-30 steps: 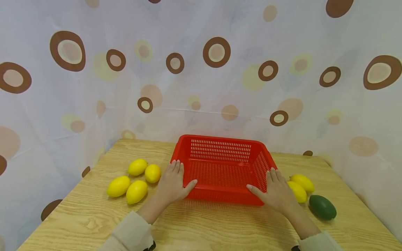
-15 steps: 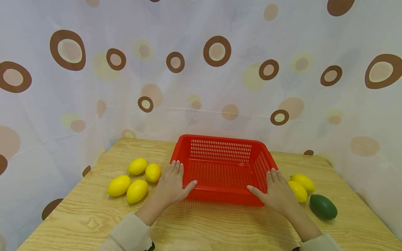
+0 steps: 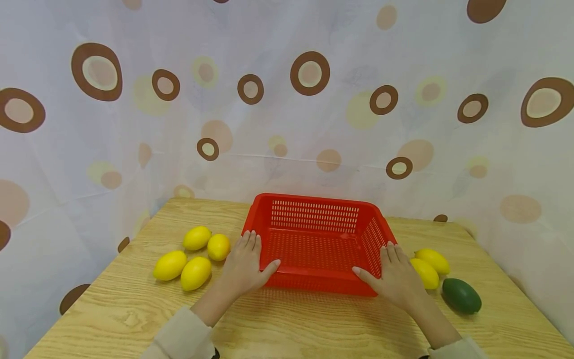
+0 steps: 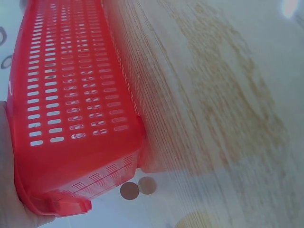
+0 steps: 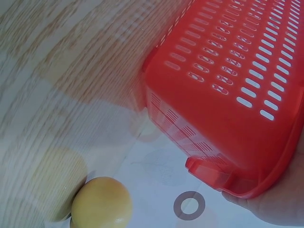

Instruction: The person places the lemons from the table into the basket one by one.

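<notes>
A red plastic basket (image 3: 314,249) with slotted walls stands on the wooden table, nothing inside it. My left hand (image 3: 244,267) rests on its near left corner, fingers straight along the side rim and thumb spread over the front rim. At the near right corner, my right hand (image 3: 396,276) lies the same way, mirrored. The left wrist view shows the basket's slotted front wall (image 4: 71,85) beside the palm. In the right wrist view, the basket (image 5: 213,95) shows the same wall, with the hand (image 5: 280,204) at its rim.
Several yellow lemons (image 3: 196,274) lie left of the basket on the table (image 3: 287,329). Two more lemons (image 3: 432,262) sit close to the right hand, beside a dark green oval fruit (image 3: 462,296). A patterned curtain (image 3: 287,119) hangs behind the table.
The basket and my left hand have shifted very slightly to the left and toward me. My right hand stays almost still, and the fruit has not moved.
</notes>
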{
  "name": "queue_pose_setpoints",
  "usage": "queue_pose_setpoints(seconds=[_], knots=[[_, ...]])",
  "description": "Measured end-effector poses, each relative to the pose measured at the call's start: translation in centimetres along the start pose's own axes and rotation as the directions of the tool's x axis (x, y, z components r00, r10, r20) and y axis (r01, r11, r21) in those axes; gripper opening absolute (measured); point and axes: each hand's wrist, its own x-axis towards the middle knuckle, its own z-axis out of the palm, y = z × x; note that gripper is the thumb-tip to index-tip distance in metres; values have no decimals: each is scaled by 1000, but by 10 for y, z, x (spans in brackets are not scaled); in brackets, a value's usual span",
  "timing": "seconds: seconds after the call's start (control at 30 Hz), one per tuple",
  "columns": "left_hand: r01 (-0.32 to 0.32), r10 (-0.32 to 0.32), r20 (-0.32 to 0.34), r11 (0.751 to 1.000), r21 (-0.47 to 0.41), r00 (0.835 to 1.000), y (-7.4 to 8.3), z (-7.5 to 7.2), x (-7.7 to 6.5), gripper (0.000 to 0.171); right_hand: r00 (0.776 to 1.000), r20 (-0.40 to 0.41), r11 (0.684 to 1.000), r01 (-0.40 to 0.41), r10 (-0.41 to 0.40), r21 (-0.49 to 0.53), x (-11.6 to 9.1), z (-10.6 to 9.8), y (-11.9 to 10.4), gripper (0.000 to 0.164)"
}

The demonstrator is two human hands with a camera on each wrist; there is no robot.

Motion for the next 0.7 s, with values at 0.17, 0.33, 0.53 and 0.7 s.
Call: queue_pose_setpoints(seconds=[0.17, 0.33, 0.53, 0.7], knots=[[-1, 1, -11, 1000, -9, 1000, 1, -1, -1, 76, 1000, -2, 1000, 1, -1, -9, -1, 0, -1, 98], [2, -2, -16, 1000, -16, 1000, 2, -1, -2, 76, 1000, 2, 1000, 3, -3, -4, -2, -1, -1, 98], [2, -2, -23, 1000, -13, 1000, 3, 0, -3, 76, 1000, -2, 1000, 10, -10, 0, -2, -1, 0, 98], [4, -4, -26, 1000, -15, 1000, 3, 1, -5, 76, 1000, -4, 1000, 11, -11, -7, -1, 0, 1, 98]])
